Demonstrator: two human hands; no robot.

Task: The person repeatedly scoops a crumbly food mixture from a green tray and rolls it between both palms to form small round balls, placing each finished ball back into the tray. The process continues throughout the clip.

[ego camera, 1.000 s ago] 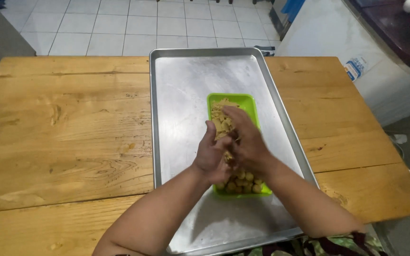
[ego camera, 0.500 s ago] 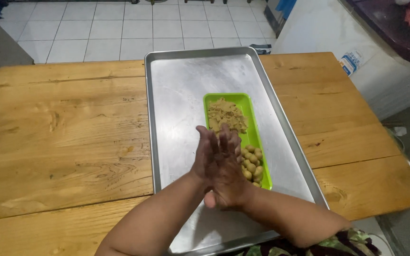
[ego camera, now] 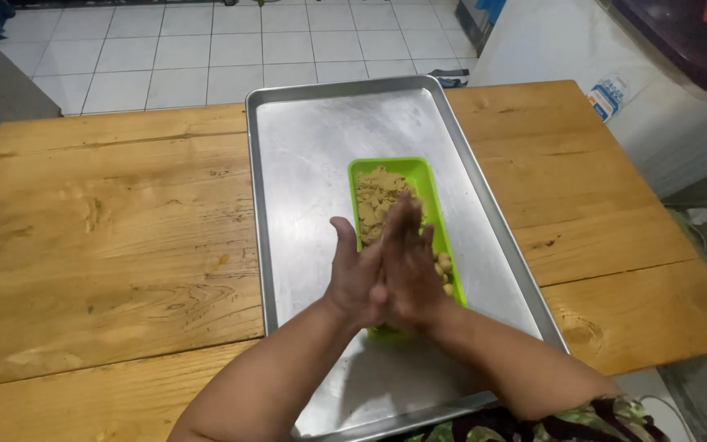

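My left hand (ego camera: 352,277) and my right hand (ego camera: 409,263) are pressed flat together, palm to palm, fingers straight and pointing away from me. They hover over the near half of a green rectangular tray (ego camera: 423,176). The tray's far half holds a crumbly tan dough (ego camera: 376,200). Small round dough balls (ego camera: 445,266) show at the tray's right side, just beside my right hand. Anything between my palms is hidden. The green tray lies on a large metal baking sheet (ego camera: 312,164).
The baking sheet rests lengthwise on a wooden table (ego camera: 124,229). Past the table lies a white tiled floor (ego camera: 165,49). A white cabinet or appliance (ego camera: 550,41) stands at the far right, with a dark counter above it.
My hands have lifted off the dough in the green tray and come together palm to palm, then shifted a little against each other.
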